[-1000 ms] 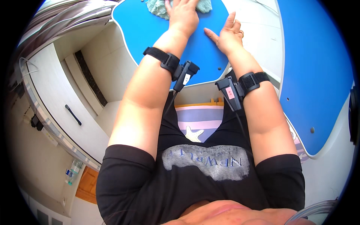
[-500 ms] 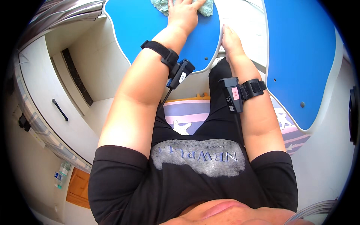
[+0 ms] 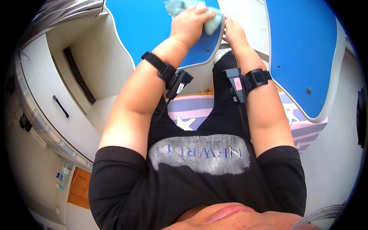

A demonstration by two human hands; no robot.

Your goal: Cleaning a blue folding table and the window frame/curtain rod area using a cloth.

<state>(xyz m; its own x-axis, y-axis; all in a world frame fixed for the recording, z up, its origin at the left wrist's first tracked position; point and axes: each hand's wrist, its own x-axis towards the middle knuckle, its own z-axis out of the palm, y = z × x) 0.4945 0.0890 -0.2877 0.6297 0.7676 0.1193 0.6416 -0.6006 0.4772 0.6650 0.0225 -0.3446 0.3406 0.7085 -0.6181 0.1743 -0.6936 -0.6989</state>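
My left hand (image 3: 188,27) is closed over a fluffy pale-green cloth (image 3: 214,23) at the right part of a blue board (image 3: 142,30) with a wavy white rim. Part of the cloth sticks out to the left beyond my fingers, and part hangs toward the board's right edge. My right hand (image 3: 235,33) is upright along that edge, its fingers stretched out and touching or nearly touching the rim. Some of its fingers are hidden, and I see nothing held in it. Both wrists carry black straps with small black devices.
A second blue board (image 3: 306,50) with a white rim stands to the right. At left is a white cabinet (image 3: 57,96) with a black handle and an open compartment. Between my legs shows a striped, starfish-patterned cover (image 3: 189,111). Grey curtain fabric (image 3: 73,11) hangs at the upper left.
My left hand has drawn the cloth toward me and to the right, up to the board's edge, and its fingers have curled. My right hand has shifted slightly; the view has moved a little.
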